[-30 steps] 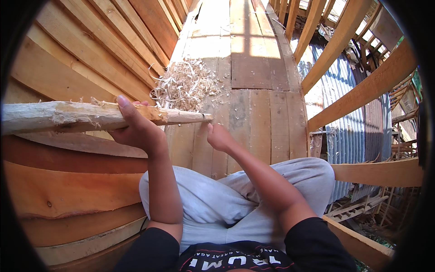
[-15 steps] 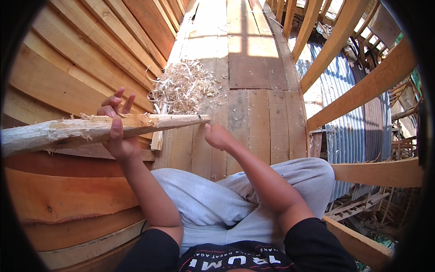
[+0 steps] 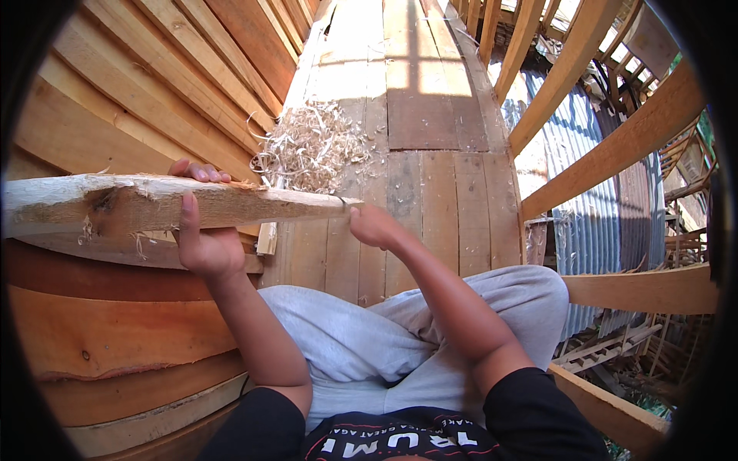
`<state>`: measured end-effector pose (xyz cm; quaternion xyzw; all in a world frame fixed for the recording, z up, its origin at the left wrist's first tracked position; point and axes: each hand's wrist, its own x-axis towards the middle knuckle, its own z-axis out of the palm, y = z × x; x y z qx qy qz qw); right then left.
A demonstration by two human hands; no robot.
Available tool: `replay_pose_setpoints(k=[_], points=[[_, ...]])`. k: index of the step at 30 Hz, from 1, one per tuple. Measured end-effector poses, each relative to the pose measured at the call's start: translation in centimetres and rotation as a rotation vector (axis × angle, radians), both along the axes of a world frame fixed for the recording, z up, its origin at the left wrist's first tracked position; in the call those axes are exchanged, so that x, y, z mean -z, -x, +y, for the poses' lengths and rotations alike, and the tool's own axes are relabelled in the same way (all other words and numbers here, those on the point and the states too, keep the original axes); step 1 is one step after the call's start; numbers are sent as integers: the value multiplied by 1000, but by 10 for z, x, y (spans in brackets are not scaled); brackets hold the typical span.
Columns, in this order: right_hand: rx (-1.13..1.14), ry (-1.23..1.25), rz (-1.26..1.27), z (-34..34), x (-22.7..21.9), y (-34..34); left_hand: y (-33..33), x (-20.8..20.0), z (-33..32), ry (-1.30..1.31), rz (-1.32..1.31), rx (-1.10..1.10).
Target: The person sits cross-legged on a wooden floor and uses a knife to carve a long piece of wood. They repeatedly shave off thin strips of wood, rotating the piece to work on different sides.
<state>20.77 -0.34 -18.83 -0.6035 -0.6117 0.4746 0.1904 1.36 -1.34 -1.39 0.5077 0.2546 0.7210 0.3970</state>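
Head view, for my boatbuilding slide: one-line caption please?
Left hand grips a rough tapered timber; right hand at its tip, above plank flooring with wood shavings.

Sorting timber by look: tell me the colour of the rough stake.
Pale tan rough wooden stake, head view.

A wooden boat-building yard, seen from inside an unfinished hull. Curved reddish-brown hull planks rise at nine to eleven o'clock, bare pale timber ribs arch at one to three, and a heap of curly pale wood shavings lies on the plank floor at twelve.
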Motion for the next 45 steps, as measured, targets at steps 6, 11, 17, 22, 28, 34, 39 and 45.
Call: replay_pose_setpoints(k=[6, 11, 17, 22, 28, 34, 39, 45], points=[[-6, 218, 30, -1, -22, -2, -2, 6, 3, -33, 67, -112], [30, 250, 228, -2, -14, 0, -7, 6, -1, 32, -43, -2], [90, 209, 189, -1, -7, 0, 0, 13, 5, -4, -69, 74], [144, 244, 135, -3, -7, 6, -2, 14, 2, -14, -70, 114], [84, -257, 94, -15, -32, 32, -4, 14, 3, -37, -55, 127], [60, -277, 186, -26, -48, 33, -3, 18, 4, -59, -91, 146], [141, -374, 88, -30, -38, 39, -4, 18, 9, -58, -109, 126], [176, -354, 50, -31, -35, 37, -6, 20, 11, -67, -120, 146]])
